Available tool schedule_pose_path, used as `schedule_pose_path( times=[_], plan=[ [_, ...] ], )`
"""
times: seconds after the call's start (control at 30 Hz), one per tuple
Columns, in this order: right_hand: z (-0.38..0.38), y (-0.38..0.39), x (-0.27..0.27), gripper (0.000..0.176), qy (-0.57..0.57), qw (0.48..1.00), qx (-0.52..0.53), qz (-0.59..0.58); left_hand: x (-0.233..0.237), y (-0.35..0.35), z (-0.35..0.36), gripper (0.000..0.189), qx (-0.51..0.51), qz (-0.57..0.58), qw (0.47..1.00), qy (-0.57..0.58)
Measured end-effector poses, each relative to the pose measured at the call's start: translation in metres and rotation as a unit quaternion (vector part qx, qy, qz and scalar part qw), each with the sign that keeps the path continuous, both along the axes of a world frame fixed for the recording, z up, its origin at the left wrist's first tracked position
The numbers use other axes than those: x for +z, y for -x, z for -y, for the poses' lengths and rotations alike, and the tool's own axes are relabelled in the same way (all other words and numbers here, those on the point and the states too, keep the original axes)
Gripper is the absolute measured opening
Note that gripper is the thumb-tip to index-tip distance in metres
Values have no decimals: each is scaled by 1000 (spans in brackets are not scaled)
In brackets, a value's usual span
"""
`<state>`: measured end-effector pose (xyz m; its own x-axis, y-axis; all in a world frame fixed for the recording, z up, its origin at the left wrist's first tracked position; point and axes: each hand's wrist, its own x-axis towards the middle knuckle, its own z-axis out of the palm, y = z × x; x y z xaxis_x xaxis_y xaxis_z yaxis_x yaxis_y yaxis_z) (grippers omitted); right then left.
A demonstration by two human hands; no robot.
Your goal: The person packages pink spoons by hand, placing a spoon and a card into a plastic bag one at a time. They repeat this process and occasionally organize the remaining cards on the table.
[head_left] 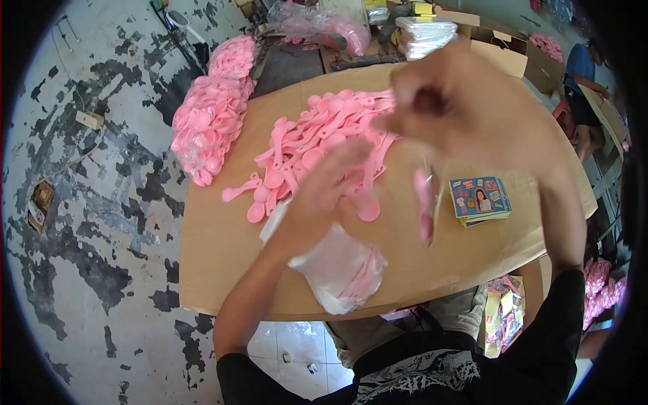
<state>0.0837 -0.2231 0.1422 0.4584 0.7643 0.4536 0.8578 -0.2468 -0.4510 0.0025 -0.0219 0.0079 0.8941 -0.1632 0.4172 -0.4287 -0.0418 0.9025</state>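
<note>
Head cam: left hand (331, 181) is draped over the near side of the spoon pile (324, 135) mid-worktop (223, 256), can't tell if it's gripping anything. Right hand (459, 101) is raised and blurry, fingers pinched, and a pink spoon (424, 202) seems to dangle from it.

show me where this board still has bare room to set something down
Bare: the near-left corner of the board, between the spoon pile, the clear bag and the edge; also the strip between the card stack and the near edge. Crowded: the middle and far side, with the left hand and right hand over the spoons.
</note>
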Motion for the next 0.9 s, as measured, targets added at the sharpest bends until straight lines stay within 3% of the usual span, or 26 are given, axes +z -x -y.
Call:
schedule_pose_path(
  times=[0.03,0.13,0.17,0.23,0.3,0.4,0.5,0.6,0.67,0.7,0.8,0.9],
  plan=[
    [-1,-3,-8,31,4,996,32,83,2,2,12,58,3,38,996,-78],
    [-2,-7,-19,29,15,1000,19,-2,22,6,54,52,-28,-92,983,-155],
    [-4,-15,-30,22,-79,994,30,-65,21,0,54,52,-44,-131,983,-123],
    [-7,-29,-45,30,-201,978,-9,58,20,-17,50,51,-80,-204,974,-60],
    [17,-37,-44,37,-114,993,8,-39,21,-13,53,46,-110,-191,975,-5],
    [28,-44,-72,20,-106,948,126,-272,6,-11,48,46,-128,-186,974,3],
    [34,-48,-96,19,-117,943,86,-299,7,-9,47,44,-70,-261,954,128],
    [35,-43,-85,13,9,980,-7,-199,5,-12,45,39,-1,-238,964,117],
    [31,-52,-99,14,-78,996,15,39,-4,-13,41,39,11,-251,964,90],
    [31,-54,-104,15,-118,980,26,161,-8,-13,41,39,17,-259,962,88],
    [30,-48,-107,18,-50,984,92,146,-3,-13,49,39,12,-262,961,84],
    [25,-45,-115,19,-48,976,84,194,1,-9,49,37,14,-281,958,57]
  ],
)
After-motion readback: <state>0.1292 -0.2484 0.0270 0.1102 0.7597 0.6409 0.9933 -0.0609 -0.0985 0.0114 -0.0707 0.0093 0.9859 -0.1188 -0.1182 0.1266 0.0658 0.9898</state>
